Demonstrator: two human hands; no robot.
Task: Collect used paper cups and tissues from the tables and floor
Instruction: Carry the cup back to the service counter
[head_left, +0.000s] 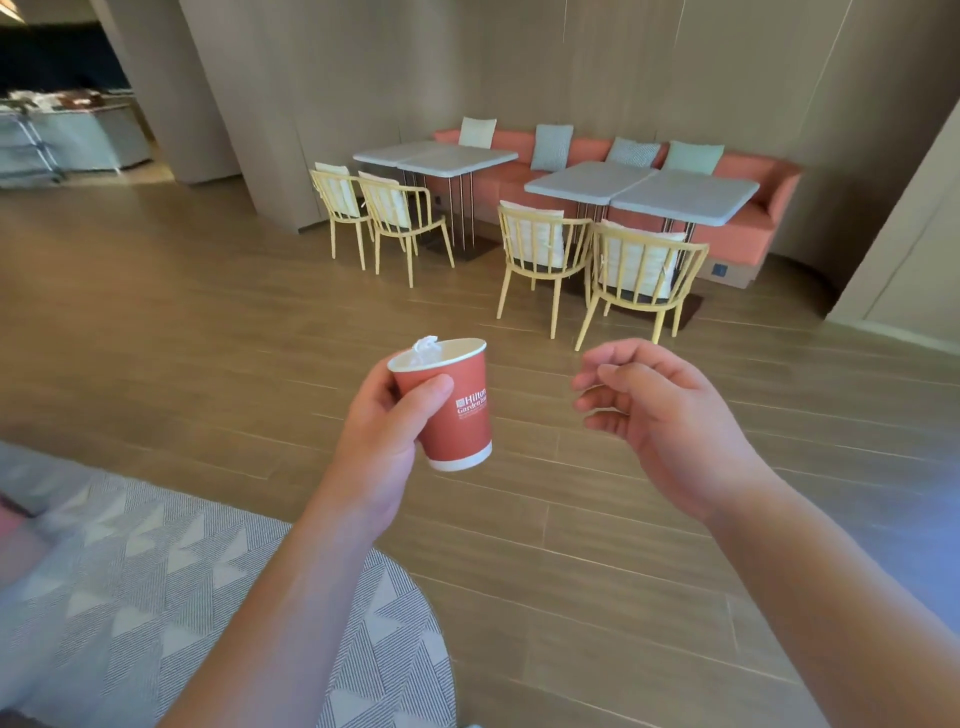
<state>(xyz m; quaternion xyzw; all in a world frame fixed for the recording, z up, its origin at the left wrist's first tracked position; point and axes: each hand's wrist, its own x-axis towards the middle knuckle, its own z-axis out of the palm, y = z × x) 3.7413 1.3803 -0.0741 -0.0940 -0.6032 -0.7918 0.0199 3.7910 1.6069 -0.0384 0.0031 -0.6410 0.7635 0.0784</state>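
Observation:
My left hand (379, 441) grips a red paper cup (460, 415) with white lettering and a white base, held out over the wooden floor and tilted a little. A crumpled white tissue (426, 349) pokes out above the cup's rim. My right hand (660, 410) hovers to the right of the cup, apart from it, with its fingers loosely curled and nothing in them.
Ahead stand grey tables (639, 189) with yellow chairs (543, 254) in front of an orange bench (753, 208) with pale cushions. A patterned grey rug (208, 597) lies at the lower left. A counter (67, 140) sits at the far left. Wooden floor (208, 338) lies between.

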